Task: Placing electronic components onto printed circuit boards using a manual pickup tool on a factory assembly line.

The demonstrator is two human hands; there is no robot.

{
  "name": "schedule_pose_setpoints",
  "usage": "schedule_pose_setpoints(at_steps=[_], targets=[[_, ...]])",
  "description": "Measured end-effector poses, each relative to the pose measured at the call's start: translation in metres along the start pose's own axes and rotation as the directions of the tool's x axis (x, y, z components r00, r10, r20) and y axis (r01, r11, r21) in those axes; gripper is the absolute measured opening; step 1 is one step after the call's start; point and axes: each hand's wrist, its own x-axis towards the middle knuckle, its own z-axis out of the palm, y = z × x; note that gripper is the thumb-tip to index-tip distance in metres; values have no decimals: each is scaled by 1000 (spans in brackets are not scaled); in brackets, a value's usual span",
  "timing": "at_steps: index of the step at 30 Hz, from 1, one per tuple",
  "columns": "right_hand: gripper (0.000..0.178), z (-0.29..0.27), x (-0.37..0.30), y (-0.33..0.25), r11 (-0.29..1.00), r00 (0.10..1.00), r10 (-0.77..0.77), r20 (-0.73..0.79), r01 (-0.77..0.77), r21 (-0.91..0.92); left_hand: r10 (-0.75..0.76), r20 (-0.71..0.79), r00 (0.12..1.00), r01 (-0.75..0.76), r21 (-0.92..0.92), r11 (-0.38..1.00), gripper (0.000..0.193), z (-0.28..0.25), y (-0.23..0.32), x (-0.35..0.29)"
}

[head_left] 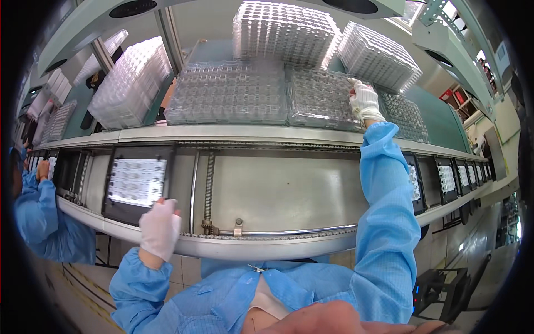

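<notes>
My left hand, in a white glove with bare fingertips, is at the near right corner of a black carrier plate. On that plate lies a bright white panel with rows of small parts. The hand is slightly blurred, and its grip is unclear. Reaching far over the line, my right hand, gloved the same way, is at the right end of a clear plastic compartment tray. Its fingers are curled down at the tray; whatever they pinch is hidden.
Tall stacks of clear trays stand behind, with another stack at left. A conveyor rail runs across in front of me. More black carriers sit along the right. At far left a co-worker's blue sleeve is near the line.
</notes>
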Motion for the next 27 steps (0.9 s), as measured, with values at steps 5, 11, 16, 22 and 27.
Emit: schedule_pose_setpoints(at_steps=[5, 11, 16, 22, 27], targets=[[45, -21, 7, -42, 963, 967, 171, 190, -123, -240, 243, 203, 948, -209, -173, 962, 35, -4, 62, -3], [50, -18, 6, -26, 974, 971, 161, 178, -127, -189, 692, 201, 694, -501, -556, 663, 47, 2, 107, 33], [48, -16, 8, -15, 975, 984, 137, 116, -113, -194, 747, -256, 614, -738, -521, 428, 36, 0, 105, 127], [52, -10, -19, -36, 944, 990, -1, -141, 48, 327, 378, -386, 842, -382, 70, 921, 34, -14, 28, 299], [51, -37, -94, -111, 881, 982, -162, -94, 187, 435, 415, -481, 772, -448, 51, 892, 32, 30, -24, 367]])
